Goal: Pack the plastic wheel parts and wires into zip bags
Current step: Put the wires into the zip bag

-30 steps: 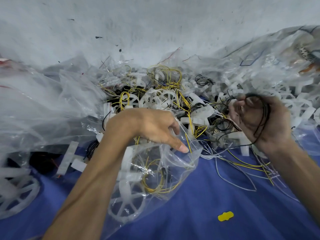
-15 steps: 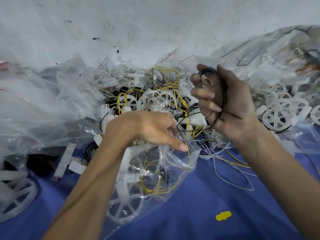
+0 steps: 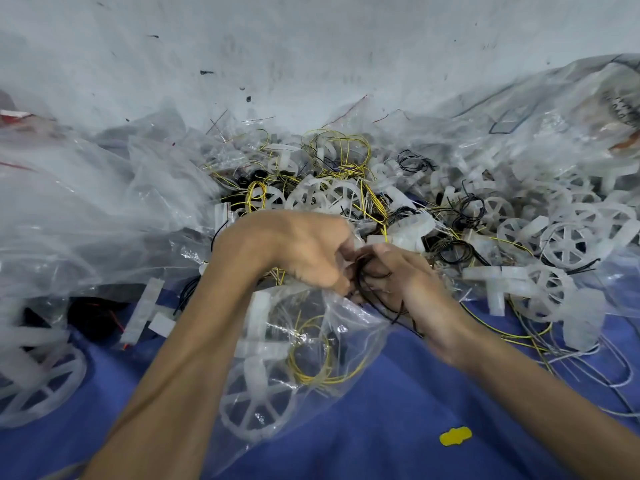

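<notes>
blue cloth work surface (image 3: 398, 420) fills the foreground. along its far side lies a broad heap of translucent white plastic spoked wheel parts tangled with yellow, black and white wires (image 3: 346, 195), and crumpled clear plastic bags (image 3: 86, 220) are piled at the left. one clear plastic zip bag (image 3: 349, 327) lies on the cloth just in front of the heap, between the forearms. the left hand (image 3: 298, 247) pinches the rim of its mouth, fingers curled on the film. the right hand (image 3: 408, 271), touching the left, is clenched round a coiled bundle of thin black wire (image 3: 372, 292) right at the mouth; blur prevents telling whether the bundle has passed the rim. inside the bag are a white spoked wheel (image 3: 257, 382) near the closed end and a coil of yellow wire (image 3: 304, 377) above it. a small yellow scrap (image 3: 455, 436) lies apart on the cloth. risk, as judged: a tail of the black wire hangs outside below the right hand and could snag the rim or drag the coil back out on release; the film is held at one spot only, so the mouth may fold shut. the bag's long axis runs from the hands toward the viewer, slightly left; its mouth points up and away at the heap.
</notes>
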{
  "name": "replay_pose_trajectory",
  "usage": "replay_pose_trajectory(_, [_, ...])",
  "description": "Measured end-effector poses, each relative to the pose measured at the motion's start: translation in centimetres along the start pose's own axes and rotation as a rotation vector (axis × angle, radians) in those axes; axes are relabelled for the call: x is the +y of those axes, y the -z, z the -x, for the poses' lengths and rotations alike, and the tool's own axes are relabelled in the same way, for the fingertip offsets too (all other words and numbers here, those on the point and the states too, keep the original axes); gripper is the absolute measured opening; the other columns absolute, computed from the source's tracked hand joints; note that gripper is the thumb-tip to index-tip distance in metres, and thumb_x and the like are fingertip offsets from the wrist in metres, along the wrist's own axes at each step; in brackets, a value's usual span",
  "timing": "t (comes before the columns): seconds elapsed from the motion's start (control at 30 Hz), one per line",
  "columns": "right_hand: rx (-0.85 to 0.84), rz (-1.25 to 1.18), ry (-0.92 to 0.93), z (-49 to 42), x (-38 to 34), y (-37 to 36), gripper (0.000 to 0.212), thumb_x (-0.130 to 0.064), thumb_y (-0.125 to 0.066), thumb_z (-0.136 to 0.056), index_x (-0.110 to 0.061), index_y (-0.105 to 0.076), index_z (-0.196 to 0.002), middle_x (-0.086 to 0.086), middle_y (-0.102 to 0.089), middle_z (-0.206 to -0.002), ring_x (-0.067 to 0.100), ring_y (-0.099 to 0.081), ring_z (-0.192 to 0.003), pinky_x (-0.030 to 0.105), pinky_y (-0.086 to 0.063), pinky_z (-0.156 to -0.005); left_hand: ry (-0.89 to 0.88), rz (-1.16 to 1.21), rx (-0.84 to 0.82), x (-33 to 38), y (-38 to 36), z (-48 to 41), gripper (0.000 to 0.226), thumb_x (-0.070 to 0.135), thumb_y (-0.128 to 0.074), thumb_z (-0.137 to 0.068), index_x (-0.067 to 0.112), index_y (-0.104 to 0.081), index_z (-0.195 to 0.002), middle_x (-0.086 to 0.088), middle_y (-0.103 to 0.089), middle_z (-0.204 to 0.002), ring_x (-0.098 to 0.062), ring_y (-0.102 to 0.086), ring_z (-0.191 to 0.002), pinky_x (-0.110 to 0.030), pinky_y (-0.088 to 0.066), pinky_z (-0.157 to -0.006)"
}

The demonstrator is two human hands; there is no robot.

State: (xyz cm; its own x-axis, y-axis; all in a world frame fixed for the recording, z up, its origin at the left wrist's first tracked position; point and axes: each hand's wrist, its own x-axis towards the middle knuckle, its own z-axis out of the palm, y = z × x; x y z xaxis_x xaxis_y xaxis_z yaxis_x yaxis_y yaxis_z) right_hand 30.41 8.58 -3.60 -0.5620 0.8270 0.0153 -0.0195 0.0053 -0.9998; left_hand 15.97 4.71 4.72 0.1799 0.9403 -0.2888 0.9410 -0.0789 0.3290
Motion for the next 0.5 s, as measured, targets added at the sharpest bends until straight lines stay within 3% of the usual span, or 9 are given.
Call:
replay_pose_trajectory(0.03, [-0.045, 0.14, 0.006, 0.1, -0.1, 0.2, 0.033, -0.023, -0.039, -0.1, -0.014, -0.065, -0.083, 0.004, -0.071, -0.077, 0.012, -0.066, -0.073, 0.031, -0.054, -0.072, 0.005, -0.02, 0.011, 0.1, 0.0, 0.1, 0.035, 0.022, -0.068, -0.085, 0.024, -0.059, -0.12, 0.013, -0.052, -0.062, 0.006, -0.051, -0.046, -0.007, -0.03, -0.038])
replay_pose_trajectory(0.13, [-0.274, 0.662, 0.164, 0.4, -1.0, 0.3, 0.032, -0.013, -0.041, -0.099, -0.017, -0.052, -0.069, -0.01, -0.052, -0.06, -0.004, -0.046, -0.057, 0.018, -0.036, -0.061, -0.012, -0.065, 0.021, 0.9, 0.1, 0.4, 0.062, 0.017, -0.067, -0.084, 0.019, -0.041, -0.14, 0.014, -0.051, -0.045, 0.014, -0.044, -0.035, -0.005, -0.027, -0.033])
replay_pose_trajectory(0.2, [-0.471, 1.015, 0.255, 0.5, -2.0, 0.0, 0.027, -0.008, -0.04, -0.098, -0.007, -0.051, -0.073, -0.002, -0.048, -0.069, 0.007, -0.044, -0.066, 0.02, -0.033, -0.065, -0.052, -0.066, 0.033, 1.5, 0.0, 0.6, 0.065, 0.016, -0.066, -0.082, 0.02, -0.04, -0.141, 0.012, -0.051, -0.046, 0.014, -0.045, -0.037, -0.005, -0.027, -0.034])
replay_pose_trajectory(0.27, [-0.664, 1.252, 0.226, 0.6, -2.7, -0.4, 0.018, 0.0, -0.041, -0.093, 0.001, -0.049, -0.077, 0.007, -0.046, -0.071, 0.019, -0.043, -0.073, 0.029, -0.033, -0.067, -0.09, -0.049, 0.044, 1.9, 0.0, 0.9, 0.062, 0.015, -0.064, -0.081, 0.02, -0.043, -0.14, 0.012, -0.052, -0.056, 0.011, -0.046, -0.039, -0.005, -0.029, -0.036])
replay_pose_trajectory(0.33, [-0.752, 1.417, 0.064, 0.4, -3.2, -1.4, 0.004, 0.004, -0.048, -0.086, 0.004, -0.049, -0.082, 0.011, -0.048, -0.068, 0.016, -0.051, -0.063, 0.026, -0.04, -0.055, -0.12, -0.028, 0.046, 2.2, 0.1, 1.2, 0.053, 0.012, -0.06, -0.084, 0.017, -0.048, -0.135, 0.013, -0.054, -0.055, 0.015, -0.046, -0.041, -0.003, -0.03, -0.04])
replay_pose_trajectory(0.4, [-0.743, 1.502, -0.078, 0.2, -3.6, -1.9, 0.008, 0.007, -0.053, -0.078, 0.001, -0.049, -0.083, 0.009, -0.049, -0.065, 0.012, -0.052, -0.052, 0.017, -0.036, -0.04, -0.145, -0.031, 0.068, 2.5, 0.3, 1.6, 0.046, 0.011, -0.058, -0.087, 0.016, -0.053, -0.132, 0.029, -0.05, -0.045, 0.027, -0.042, -0.047, 0.002, -0.029, -0.044])
replay_pose_trajectory(0.5, [-0.7, 1.507, -0.11, 0.0, -4.2, -1.8, 0.027, 0.014, -0.04, -0.066, -0.009, -0.03, -0.057, 0.005, -0.036, -0.056, 0.017, -0.034, -0.047, 0.018, -0.029, -0.039, -0.194, -0.02, 0.073, 2.8, 0.5, 1.9, 0.046, 0.01, -0.055, -0.089, 0.026, -0.052, -0.132, 0.043, -0.046, -0.048, 0.032, -0.041, -0.053, 0.004, -0.029, -0.047])
